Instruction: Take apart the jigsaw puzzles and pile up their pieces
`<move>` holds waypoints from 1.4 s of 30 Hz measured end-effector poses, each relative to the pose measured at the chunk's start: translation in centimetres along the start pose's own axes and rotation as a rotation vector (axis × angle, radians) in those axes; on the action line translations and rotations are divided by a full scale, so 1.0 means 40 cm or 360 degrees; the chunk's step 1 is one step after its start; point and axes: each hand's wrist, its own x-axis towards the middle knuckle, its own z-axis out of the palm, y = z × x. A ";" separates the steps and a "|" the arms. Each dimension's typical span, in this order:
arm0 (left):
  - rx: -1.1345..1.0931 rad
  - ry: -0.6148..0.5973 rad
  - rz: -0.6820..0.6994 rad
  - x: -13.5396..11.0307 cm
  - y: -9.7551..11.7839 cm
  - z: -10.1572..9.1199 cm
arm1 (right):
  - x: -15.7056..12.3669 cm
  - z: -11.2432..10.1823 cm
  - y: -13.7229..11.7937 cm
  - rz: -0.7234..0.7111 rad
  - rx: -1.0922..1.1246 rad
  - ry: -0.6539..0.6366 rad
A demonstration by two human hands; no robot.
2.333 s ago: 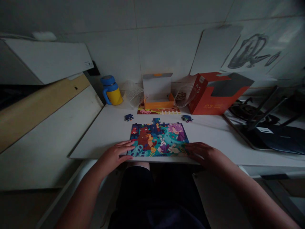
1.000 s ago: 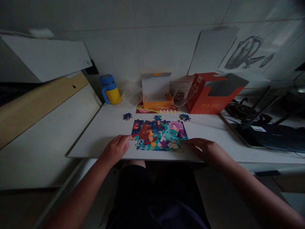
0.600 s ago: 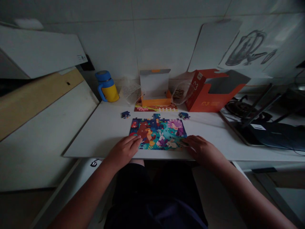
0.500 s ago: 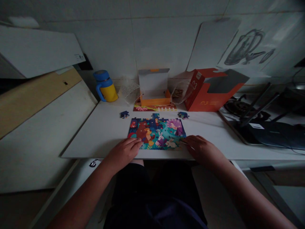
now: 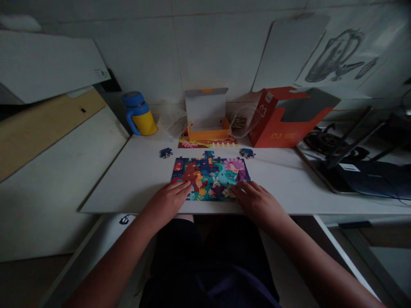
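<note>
A colourful jigsaw puzzle [image 5: 210, 173] with a bear, rabbits and other animals lies near the front edge of the white table. Its top edge is uneven, and one piece [image 5: 209, 155] sticks up from it at the middle. My left hand [image 5: 175, 194] rests flat over the lower left part, fingers stretched out. Over the lower right part lies my right hand [image 5: 257, 199], its fingers extended across the puzzle and hiding that corner. Loose dark blue puzzle pieces [image 5: 166, 152] sit beyond the left corner, and more loose pieces [image 5: 247, 152] beyond the right one.
Behind the puzzle stand an open orange box [image 5: 208, 134], a picture strip [image 5: 192, 144], clear plastic bags [image 5: 173, 122] and a large red box [image 5: 282, 124]. A blue-and-yellow flask [image 5: 141, 117] is at the left. A black router [image 5: 369, 179] lies beside a gas burner [image 5: 330, 141] on the right.
My right hand has moved left from the puzzle's right edge onto its lower right part. My left hand stays at about the same place. The camera view has shifted slightly.
</note>
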 end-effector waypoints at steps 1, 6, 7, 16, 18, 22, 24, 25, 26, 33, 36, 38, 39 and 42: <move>-0.0044 -0.0043 -0.0006 0.001 -0.003 -0.002 | 0.001 0.001 -0.002 -0.0008 -0.0005 -0.0013; -0.0243 -0.0157 -0.0065 -0.003 -0.024 -0.016 | 0.003 0.000 0.005 -0.0065 -0.0008 -0.0039; -0.0270 -0.0166 -0.0077 -0.003 -0.028 -0.018 | 0.005 -0.003 0.007 -0.0083 -0.0003 -0.0051; -0.0063 -0.0203 0.0083 0.010 -0.031 -0.009 | 0.039 -0.032 0.033 -0.0281 -0.0032 -0.0109; 0.0073 -0.0239 0.0190 0.007 -0.021 -0.010 | 0.047 -0.035 0.036 -0.0371 -0.0023 -0.0106; 0.0226 -0.0253 0.0328 0.003 -0.010 -0.017 | 0.058 -0.049 0.037 -0.0429 0.0071 -0.0122; 0.0265 -0.0221 0.0375 0.007 -0.012 -0.021 | 0.063 -0.057 0.038 -0.0481 0.0069 -0.0142; 0.0277 -0.0199 0.0393 0.010 -0.013 -0.022 | 0.065 -0.059 0.039 -0.0501 0.0066 -0.0156; 0.0280 -0.0177 0.0401 0.013 -0.015 -0.023 | 0.067 -0.060 0.041 -0.0510 0.0065 -0.0172; 0.0288 -0.0138 0.0400 0.023 -0.016 -0.023 | 0.086 -0.042 0.077 -0.0510 0.0065 -0.0290; 0.0331 -0.0145 0.0413 0.022 -0.017 -0.028 | 0.101 -0.052 0.074 -0.0504 0.0035 -0.0387; 0.0349 -0.0151 0.0423 0.024 -0.021 -0.031 | 0.109 -0.068 0.061 -0.0521 -0.0035 -0.0430; 0.0348 -0.0157 0.0426 0.025 -0.024 -0.032 | 0.112 -0.075 0.053 -0.0538 -0.0080 -0.0439; 0.0249 -0.0156 0.0392 0.031 -0.031 -0.034 | 0.113 -0.089 0.031 -0.0559 -0.0208 -0.0396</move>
